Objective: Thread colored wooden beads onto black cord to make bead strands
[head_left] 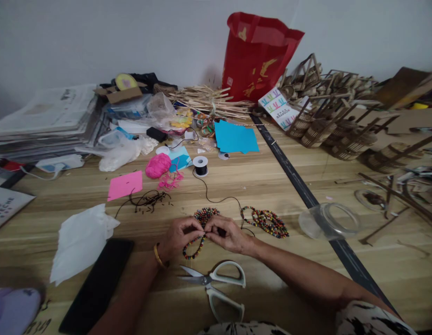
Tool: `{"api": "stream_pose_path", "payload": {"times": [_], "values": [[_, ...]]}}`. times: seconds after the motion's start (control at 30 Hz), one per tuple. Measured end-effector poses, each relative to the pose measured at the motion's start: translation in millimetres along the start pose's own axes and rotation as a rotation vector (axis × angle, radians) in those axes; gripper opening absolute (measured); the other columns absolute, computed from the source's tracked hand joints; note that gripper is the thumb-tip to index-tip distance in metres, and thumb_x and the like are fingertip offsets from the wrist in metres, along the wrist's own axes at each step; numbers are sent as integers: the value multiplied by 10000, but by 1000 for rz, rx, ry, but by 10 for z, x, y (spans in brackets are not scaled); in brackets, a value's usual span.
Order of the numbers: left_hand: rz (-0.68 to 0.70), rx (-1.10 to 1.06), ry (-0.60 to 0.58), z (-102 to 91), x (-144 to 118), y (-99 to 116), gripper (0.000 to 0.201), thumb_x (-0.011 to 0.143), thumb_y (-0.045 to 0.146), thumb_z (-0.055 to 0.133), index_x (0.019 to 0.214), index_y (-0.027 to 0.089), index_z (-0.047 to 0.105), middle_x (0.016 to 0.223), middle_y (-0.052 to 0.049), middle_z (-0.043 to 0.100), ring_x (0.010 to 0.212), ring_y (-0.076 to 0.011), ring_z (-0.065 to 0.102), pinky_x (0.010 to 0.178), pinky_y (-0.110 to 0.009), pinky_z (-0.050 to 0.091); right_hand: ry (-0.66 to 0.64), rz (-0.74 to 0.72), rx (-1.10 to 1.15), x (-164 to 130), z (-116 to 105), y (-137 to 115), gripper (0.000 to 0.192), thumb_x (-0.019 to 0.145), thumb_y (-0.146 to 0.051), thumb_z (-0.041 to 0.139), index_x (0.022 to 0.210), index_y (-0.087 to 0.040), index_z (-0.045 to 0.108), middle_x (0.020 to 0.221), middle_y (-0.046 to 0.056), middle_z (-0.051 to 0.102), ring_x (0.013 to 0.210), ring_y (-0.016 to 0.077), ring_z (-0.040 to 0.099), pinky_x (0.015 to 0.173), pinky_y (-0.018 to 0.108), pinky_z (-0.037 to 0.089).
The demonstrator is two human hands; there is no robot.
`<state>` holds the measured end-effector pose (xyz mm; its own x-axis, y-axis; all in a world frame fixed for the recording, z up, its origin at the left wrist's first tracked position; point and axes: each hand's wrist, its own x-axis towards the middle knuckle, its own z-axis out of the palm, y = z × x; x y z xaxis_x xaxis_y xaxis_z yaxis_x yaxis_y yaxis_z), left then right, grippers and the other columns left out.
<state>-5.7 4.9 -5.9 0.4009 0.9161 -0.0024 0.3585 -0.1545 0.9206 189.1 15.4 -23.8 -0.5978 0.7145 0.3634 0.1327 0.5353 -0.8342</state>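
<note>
My left hand (179, 237) and my right hand (227, 233) meet fingertip to fingertip over the wooden table (257, 186), both pinching a strand of small multicoloured beads (194, 249) that hangs in a loop below my left hand. A thin black cord (216, 200) runs from my fingers up to a black cord spool (201, 165). A small heap of loose beads (205, 215) lies just behind my fingers. A finished bead string (266, 222) lies coiled to the right of my right hand. A gold bangle sits on my left wrist.
White-handled scissors (217, 284) lie open just under my forearms. A black phone (97, 284), white tissue (81, 239), pink paper (125, 184), pink yarn (157, 165), blue paper (235, 137), a clear lid (329, 221), a red bag (257, 56) and wooden models (334, 107) surround the spot.
</note>
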Motion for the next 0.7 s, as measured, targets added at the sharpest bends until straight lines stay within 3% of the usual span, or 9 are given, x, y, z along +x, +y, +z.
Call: {"api": "stream_pose_path", "payload": {"times": [0.7], "values": [[-28, -32, 22, 12, -2, 5, 168, 753, 272, 609, 677, 123, 625, 664, -25, 618, 643, -125, 546, 630, -225, 425, 7, 30, 32, -8, 15, 4, 41, 796, -149, 548, 837, -150, 551, 719, -6, 506, 549, 69, 442, 500, 170, 369]]}}
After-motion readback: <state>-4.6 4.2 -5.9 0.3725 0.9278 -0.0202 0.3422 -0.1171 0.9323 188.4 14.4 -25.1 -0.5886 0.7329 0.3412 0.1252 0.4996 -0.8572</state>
